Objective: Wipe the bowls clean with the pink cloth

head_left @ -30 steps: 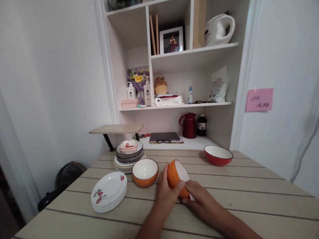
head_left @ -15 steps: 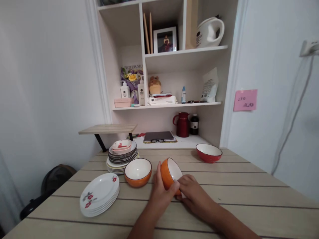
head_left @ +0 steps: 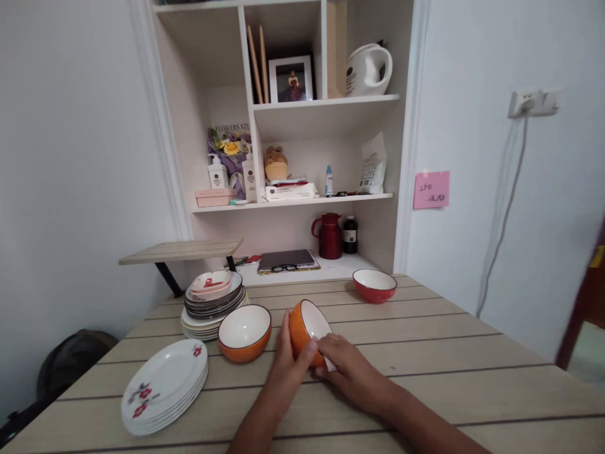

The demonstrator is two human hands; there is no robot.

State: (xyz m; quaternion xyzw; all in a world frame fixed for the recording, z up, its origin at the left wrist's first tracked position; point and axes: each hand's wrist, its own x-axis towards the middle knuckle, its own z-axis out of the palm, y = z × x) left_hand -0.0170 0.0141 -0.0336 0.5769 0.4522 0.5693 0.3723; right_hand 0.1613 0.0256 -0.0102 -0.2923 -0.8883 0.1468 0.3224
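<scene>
An orange bowl point(head_left: 301, 331) with a white inside and dark rim is tilted on its side above the table. My left hand point(head_left: 289, 366) grips it from the left, thumb over the near edge. At its lower right rim, my right hand point(head_left: 347, 369) has its fingers closed on a small white piece point(head_left: 330, 364), pressed against the bowl; it looks like cloth or tissue, mostly hidden by the fingers. A second orange bowl point(head_left: 246, 350) stands upright just left of my left hand.
Flower-patterned white plates point(head_left: 165, 378) lie stacked at the front left. Behind them rises a mixed stack of plates point(head_left: 215, 309) topped by small pink dishes point(head_left: 210, 285). A red bowl point(head_left: 375, 290) stands at the back right. A small raised shelf point(head_left: 182, 251) overhangs the back left.
The view has turned slightly to the right, so everything sits further left. Both hands keep hold of the tilted orange bowl in nearly the same pose.
</scene>
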